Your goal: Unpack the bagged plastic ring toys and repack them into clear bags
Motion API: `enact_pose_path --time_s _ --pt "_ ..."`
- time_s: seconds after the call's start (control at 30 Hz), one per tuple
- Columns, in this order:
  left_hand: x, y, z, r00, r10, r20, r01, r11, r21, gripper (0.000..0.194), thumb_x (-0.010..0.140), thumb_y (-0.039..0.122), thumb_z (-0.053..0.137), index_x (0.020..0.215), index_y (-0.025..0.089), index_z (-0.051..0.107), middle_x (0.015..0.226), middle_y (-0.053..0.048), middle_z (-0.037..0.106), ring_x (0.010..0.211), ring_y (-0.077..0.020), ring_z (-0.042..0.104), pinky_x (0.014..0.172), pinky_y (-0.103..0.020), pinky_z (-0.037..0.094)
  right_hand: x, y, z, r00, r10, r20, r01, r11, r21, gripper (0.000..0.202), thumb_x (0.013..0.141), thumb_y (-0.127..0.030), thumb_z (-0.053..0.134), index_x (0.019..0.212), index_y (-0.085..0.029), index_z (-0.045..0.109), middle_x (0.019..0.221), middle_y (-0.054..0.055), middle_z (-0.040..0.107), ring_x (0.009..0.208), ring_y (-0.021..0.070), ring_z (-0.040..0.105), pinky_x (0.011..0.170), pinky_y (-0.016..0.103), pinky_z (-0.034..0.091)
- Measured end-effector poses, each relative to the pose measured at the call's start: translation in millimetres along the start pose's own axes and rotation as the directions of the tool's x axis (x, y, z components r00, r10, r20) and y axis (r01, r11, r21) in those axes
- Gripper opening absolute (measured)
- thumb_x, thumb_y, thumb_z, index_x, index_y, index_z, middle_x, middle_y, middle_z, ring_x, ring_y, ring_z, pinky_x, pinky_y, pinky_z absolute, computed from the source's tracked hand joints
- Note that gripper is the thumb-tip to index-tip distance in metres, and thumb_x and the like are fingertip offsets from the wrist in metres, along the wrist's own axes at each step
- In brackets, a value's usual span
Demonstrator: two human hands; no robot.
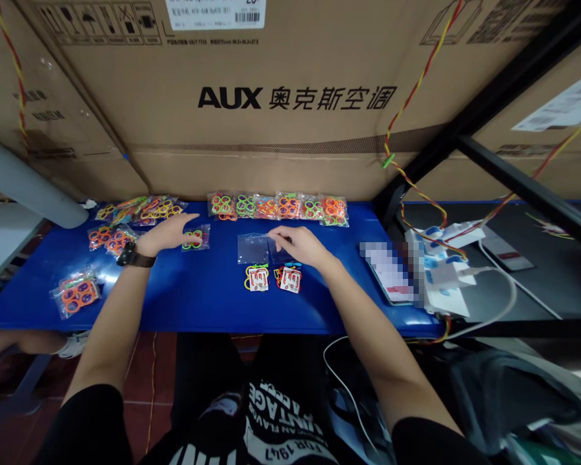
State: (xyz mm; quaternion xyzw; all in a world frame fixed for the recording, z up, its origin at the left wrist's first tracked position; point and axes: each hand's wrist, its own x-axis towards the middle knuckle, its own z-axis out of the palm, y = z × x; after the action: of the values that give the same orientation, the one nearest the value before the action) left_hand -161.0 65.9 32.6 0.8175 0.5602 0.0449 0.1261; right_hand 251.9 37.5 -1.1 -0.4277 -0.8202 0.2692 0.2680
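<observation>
My left hand (167,235), with a dark watch on its wrist, reaches over the left side of the blue table. Its fingers are apart, and one lies over a small clear packet of green rings (192,244). My right hand (301,245) pinches at the top edge of a clear plastic bag, which it partly hides. Beside that hand, another clear bag (252,249) lies flat. Below the bags are two sets of coloured rings, each with a red-and-white card: the left card (258,279) and the right card (290,279).
A row of filled packets (288,205) lines the back edge. More packets (121,240) lie at the left, with another orange packet (77,296) nearer me. A phone (390,274) and a power strip with white plugs (443,274) are at the right. Large cartons (271,142) stand behind.
</observation>
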Motion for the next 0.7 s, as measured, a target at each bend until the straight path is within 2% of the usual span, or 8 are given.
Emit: enact_pose_path --time_s 0.07,0.13,0.2,0.27,0.37,0.5,0.6,0.7 --pt "5.1 2.9 7.2 1.0 0.015 -0.002 -0.015 0.998 -0.064 0.086 0.079 0.069 0.075 0.144 0.015 0.062 0.142 -0.02 0.067 0.133 -0.0388 0.061 0.112 -0.047 0.046 0.3 4.3 1.2 1.0 0.001 -0.006 -0.001 1.0 -0.002 0.03 0.106 -0.048 0.056 0.106 -0.026 0.077 0.078 -0.001 0.078 0.069 0.0155 0.069 0.07 0.031 0.048" --pt "6.0 7.2 14.8 1.0 0.017 -0.026 -0.02 0.995 -0.101 0.073 0.075 0.068 0.081 0.125 0.017 0.071 0.122 -0.016 0.072 0.116 -0.0359 0.066 0.101 -0.045 0.05 0.2 7.2 2.7 1.0 -0.009 -0.012 0.009 1.0 0.0 0.029 0.103 -0.05 0.061 0.1 -0.026 0.076 0.078 -0.001 0.077 0.068 0.0153 0.068 0.068 0.031 0.047" --pt "3.7 13.0 19.9 0.997 0.038 -0.067 -0.047 0.99 -0.131 0.057 0.074 0.064 0.085 0.106 0.019 0.071 0.106 -0.012 0.071 0.101 -0.0307 0.066 0.091 -0.042 0.051 -0.3 7.7 5.2 0.999 -0.022 -0.025 0.021 1.0 -0.014 0.03 0.102 -0.052 0.064 0.095 -0.025 0.075 0.076 -0.001 0.075 0.066 0.0147 0.064 0.066 0.031 0.046" --pt "0.0 22.8 20.7 0.994 0.062 -0.094 -0.079 0.978 -0.191 0.047 0.077 0.059 0.085 0.096 0.02 0.067 0.096 -0.007 0.07 0.09 -0.0256 0.064 0.084 -0.038 0.05 -0.9 5.8 8.4 0.999 -0.032 -0.04 0.03 0.999 -0.032 0.031 0.101 -0.053 0.065 0.091 -0.025 0.073 0.073 -0.002 0.072 0.063 0.014 0.061 0.064 0.031 0.044" --pt "-4.5 48.1 15.4 0.992 0.1 -0.075 -0.122 0.909 -0.4 0.037 0.087 0.052 0.08 0.101 0.021 0.067 0.094 -0.004 0.073 0.086 -0.0216 0.067 0.082 -0.036 0.052 -1.8 0.9 13.9 0.997 -0.044 -0.061 0.043 0.999 -0.024 0.032 0.102 -0.053 0.064 0.091 -0.024 0.072 0.071 -0.002 0.069 0.061 0.0134 0.058 0.063 0.03 0.044" --pt "-6.2 90.7 13.2 0.973 0.194 -0.123 -0.226 0.715 -0.662 0.037 0.092 0.045 0.078 0.12 0.021 0.072 0.122 -0.008 0.077 0.109 -0.0235 0.072 0.097 -0.039 0.055 -3.0 -6.2 21.0 0.988 -0.087 -0.128 0.087 0.996 -0.006 0.031 0.106 -0.051 0.059 0.097 -0.024 0.074 0.079 0.001 0.073 0.066 0.0149 0.062 0.066 0.031 0.047" --pt "-6.5 111.8 25.9 0.967 0.208 -0.144 -0.246 0.644 -0.724 0.042 0.094 0.042 0.076 0.131 0.023 0.071 0.132 -0.009 0.076 0.117 -0.024 0.072 0.104 -0.042 0.055 -4.1 -13.5 23.9 0.969 -0.152 -0.194 0.16 0.987 0.027 0.03 0.109 -0.045 0.052 0.116 -0.026 0.075 0.1 0.004 0.078 0.075 0.0163 0.066 0.072 0.033 0.052" --pt "-6.9 117.2 44.0 0.969 0.231 -0.092 -0.208 0.547 -0.811 0.05 0.094 0.042 0.076 0.139 0.022 0.068 0.138 -0.01 0.074 0.121 -0.0246 0.071 0.106 -0.044 0.056 -3.5 -25.2 21.9 0.963 -0.168 -0.211 0.194 0.975 0.109 0.036 0.111 -0.043 0.05 0.139 -0.029 0.067 0.112 0.006 0.076 0.075 0.0158 0.066 0.073 0.034 0.055"
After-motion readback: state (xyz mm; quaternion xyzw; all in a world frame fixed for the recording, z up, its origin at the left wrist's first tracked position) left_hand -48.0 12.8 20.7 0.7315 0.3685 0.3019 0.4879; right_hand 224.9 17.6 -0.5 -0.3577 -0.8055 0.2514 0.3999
